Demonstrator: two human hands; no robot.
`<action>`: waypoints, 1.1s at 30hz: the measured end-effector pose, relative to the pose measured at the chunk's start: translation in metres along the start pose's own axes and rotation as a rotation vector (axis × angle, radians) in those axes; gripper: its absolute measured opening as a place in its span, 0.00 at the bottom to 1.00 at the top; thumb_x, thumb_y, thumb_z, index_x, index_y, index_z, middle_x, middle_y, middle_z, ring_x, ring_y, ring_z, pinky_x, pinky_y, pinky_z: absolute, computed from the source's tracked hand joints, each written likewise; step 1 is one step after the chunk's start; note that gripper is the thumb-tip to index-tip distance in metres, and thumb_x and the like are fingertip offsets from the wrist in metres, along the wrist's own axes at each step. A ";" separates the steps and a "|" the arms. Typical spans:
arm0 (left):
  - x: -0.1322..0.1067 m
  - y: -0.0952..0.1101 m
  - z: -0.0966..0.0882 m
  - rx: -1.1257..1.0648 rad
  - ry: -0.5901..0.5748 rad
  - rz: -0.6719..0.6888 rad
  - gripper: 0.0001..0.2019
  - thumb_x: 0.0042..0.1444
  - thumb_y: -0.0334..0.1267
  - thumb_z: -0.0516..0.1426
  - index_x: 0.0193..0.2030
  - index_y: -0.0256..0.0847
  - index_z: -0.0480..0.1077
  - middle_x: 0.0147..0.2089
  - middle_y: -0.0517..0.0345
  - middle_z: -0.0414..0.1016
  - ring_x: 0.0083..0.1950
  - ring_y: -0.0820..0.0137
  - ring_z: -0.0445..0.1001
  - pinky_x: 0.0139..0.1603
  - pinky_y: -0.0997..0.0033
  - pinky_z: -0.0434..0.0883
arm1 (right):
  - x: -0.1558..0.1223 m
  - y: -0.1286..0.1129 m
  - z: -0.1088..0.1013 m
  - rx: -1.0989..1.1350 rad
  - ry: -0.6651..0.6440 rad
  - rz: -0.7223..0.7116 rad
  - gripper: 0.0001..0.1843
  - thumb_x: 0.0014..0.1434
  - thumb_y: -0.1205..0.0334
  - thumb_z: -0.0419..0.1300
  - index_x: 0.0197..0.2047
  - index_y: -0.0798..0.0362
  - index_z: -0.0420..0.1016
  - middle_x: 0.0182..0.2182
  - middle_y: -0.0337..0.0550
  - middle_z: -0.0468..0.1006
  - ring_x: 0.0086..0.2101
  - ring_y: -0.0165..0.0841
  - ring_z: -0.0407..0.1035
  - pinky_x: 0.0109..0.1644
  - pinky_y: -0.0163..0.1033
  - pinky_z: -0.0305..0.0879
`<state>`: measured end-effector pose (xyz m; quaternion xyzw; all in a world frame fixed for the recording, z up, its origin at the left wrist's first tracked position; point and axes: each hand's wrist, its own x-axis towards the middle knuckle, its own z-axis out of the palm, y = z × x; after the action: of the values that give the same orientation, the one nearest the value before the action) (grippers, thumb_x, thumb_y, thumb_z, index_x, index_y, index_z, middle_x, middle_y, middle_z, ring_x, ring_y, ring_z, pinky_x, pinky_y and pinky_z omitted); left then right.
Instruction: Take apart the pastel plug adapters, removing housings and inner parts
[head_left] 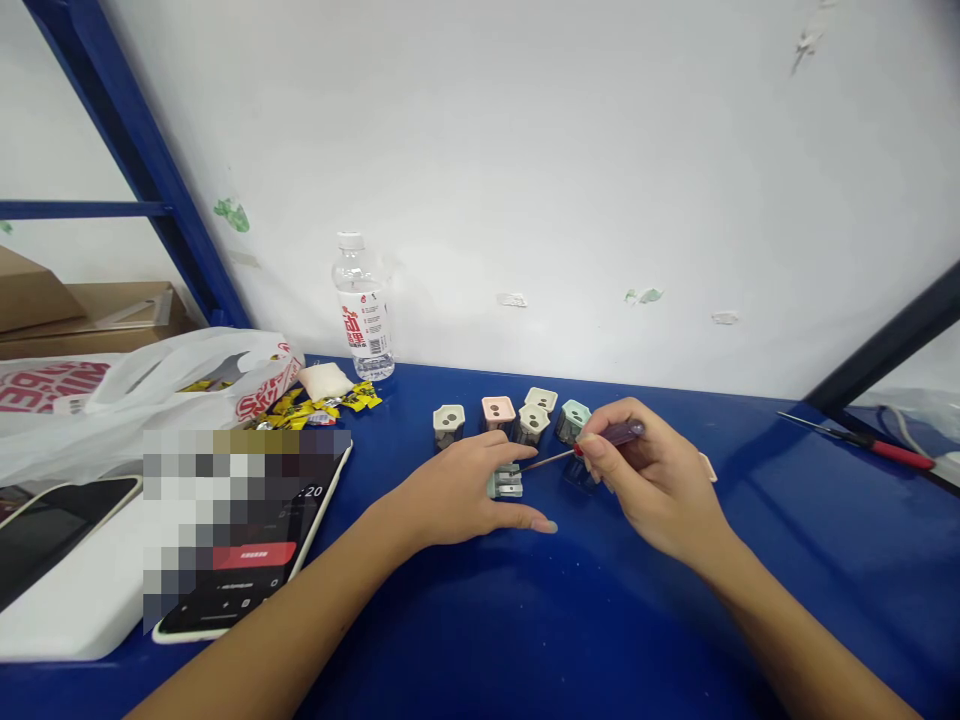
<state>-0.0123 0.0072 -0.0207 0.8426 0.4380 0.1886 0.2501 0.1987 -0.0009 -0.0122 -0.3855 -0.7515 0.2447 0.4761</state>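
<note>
My left hand point(469, 490) lies low over the table, thumb and index finger spread apart. Between them is a pale green pencil sharpener insert point(510, 488) with two metal blades facing up; whether hidden fingers touch it I cannot tell. My right hand point(652, 475) grips a screwdriver point(622, 432) with a dark purple handle, its thin shaft slanting left so that the tip meets the insert. Behind the hands stand several two-hole pencil sharpeners: a cream one point(448, 425), a pink one point(498, 412), another cream one point(533, 422) and a green one point(574, 420).
A water bottle point(364, 315) stands against the wall. At left are a plastic bag point(172, 390), yellow wrapped snacks point(300, 410), a lit phone point(255, 560) and a white case point(82, 590). A red-handled screwdriver point(892, 452) lies right on the blue table point(480, 640), near a rack post point(885, 335).
</note>
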 end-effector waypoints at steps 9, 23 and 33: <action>0.000 0.000 0.000 0.003 -0.023 0.022 0.35 0.45 0.62 0.60 0.58 0.46 0.68 0.47 0.52 0.70 0.47 0.60 0.71 0.48 0.61 0.67 | -0.002 -0.003 0.003 -0.023 -0.081 -0.045 0.05 0.65 0.58 0.55 0.40 0.51 0.66 0.29 0.38 0.70 0.27 0.28 0.65 0.29 0.33 0.64; 0.002 -0.002 0.004 0.011 -0.041 0.033 0.34 0.43 0.63 0.62 0.52 0.42 0.72 0.42 0.54 0.70 0.43 0.63 0.70 0.43 0.65 0.66 | -0.006 -0.012 -0.001 -0.217 -0.171 -0.255 0.21 0.69 0.60 0.46 0.64 0.47 0.56 0.50 0.48 0.71 0.47 0.36 0.68 0.45 0.42 0.69; 0.003 -0.003 0.007 -0.034 -0.060 0.035 0.34 0.40 0.63 0.63 0.48 0.40 0.74 0.42 0.54 0.70 0.42 0.62 0.71 0.43 0.65 0.66 | -0.006 -0.009 0.004 -0.203 -0.142 -0.348 0.29 0.68 0.60 0.49 0.70 0.44 0.46 0.53 0.45 0.72 0.52 0.39 0.65 0.55 0.49 0.62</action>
<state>-0.0089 0.0088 -0.0276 0.8511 0.4122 0.1750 0.2740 0.1932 -0.0110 -0.0102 -0.2778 -0.8593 0.1083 0.4157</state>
